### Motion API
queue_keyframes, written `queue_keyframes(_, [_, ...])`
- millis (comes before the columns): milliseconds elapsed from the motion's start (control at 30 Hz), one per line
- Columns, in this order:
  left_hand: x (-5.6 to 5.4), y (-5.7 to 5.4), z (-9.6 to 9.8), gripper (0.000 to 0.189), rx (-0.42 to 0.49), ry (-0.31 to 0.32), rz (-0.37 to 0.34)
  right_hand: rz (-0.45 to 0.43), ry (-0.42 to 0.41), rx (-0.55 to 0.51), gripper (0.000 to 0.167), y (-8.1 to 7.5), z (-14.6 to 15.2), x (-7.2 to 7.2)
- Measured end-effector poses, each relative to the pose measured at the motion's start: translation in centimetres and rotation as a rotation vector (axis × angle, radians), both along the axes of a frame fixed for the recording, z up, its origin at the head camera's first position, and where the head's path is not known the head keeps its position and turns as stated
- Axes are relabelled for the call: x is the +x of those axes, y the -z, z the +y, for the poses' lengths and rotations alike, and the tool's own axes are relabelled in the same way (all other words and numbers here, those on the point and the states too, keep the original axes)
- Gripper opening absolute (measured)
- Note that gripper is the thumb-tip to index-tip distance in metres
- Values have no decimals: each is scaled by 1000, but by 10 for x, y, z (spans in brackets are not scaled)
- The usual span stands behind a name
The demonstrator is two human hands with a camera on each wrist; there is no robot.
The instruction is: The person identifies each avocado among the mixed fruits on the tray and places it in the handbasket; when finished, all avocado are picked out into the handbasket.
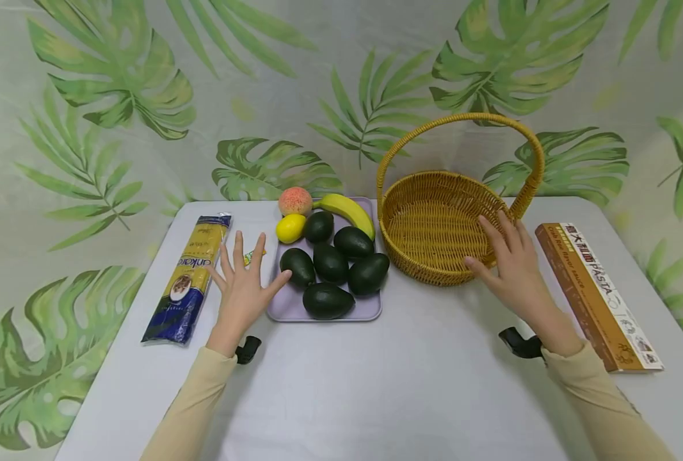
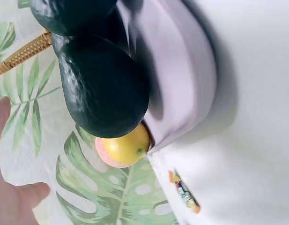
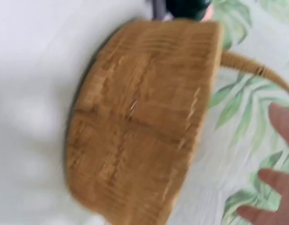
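Note:
With fingers spread, my left hand hovers between the blue and gold pasta packet and a lilac tray; it holds nothing. Several dark green avocados fill the tray, with a lemon, a peach and a banana behind them. A small wrapped candy lies left of the tray, partly behind my left fingers in the head view. My right hand, also spread and holding nothing, is over the right rim of a wicker basket; whether it touches cannot be told.
A long brown and white pasta box lies at the right side of the white table. The basket's tall arched handle rises above its bowl. Behind the table hangs a leaf-patterned cloth.

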State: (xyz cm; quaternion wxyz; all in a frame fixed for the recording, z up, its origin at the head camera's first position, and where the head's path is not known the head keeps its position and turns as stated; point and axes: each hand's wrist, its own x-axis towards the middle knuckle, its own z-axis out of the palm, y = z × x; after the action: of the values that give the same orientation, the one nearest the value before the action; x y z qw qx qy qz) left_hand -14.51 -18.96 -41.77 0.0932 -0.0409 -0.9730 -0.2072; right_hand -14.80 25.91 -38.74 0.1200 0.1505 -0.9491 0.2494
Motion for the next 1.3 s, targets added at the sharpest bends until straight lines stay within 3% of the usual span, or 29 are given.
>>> queue_keyframes(200, [7,8,-7,87,308,59,-88,-58,-248,-224,71,-7,-37,2])
queue_keyframes(367, [11,25,-13,87,584,154,-206,-155,-462,-364,68,-6,-71,-1])
queue_keyframes(500, [16,41,-19,91,696,176,-351,-320,-643,-476,65,-1,-97,-8])
queue_keyframes(600, [19,50,-22,96,694,165,-423,-411,-759,-500,63,1,-115,-15])
queue_keyframes(767, [20,58,-23,104,671,211,-426,-477,-900,-424,59,1,-141,-31])
queue_keyframes(1000, [20,59,-21,103,648,216,-413,-569,-989,-191,54,-3,-173,-48])
queue_keyframes(1133, [20,58,-19,101,624,206,-415,-533,-1011,5,52,-7,-188,-48])
queue_keyframes(1300, [20,58,-19,102,613,186,-421,-453,-955,226,50,-6,-204,-40])
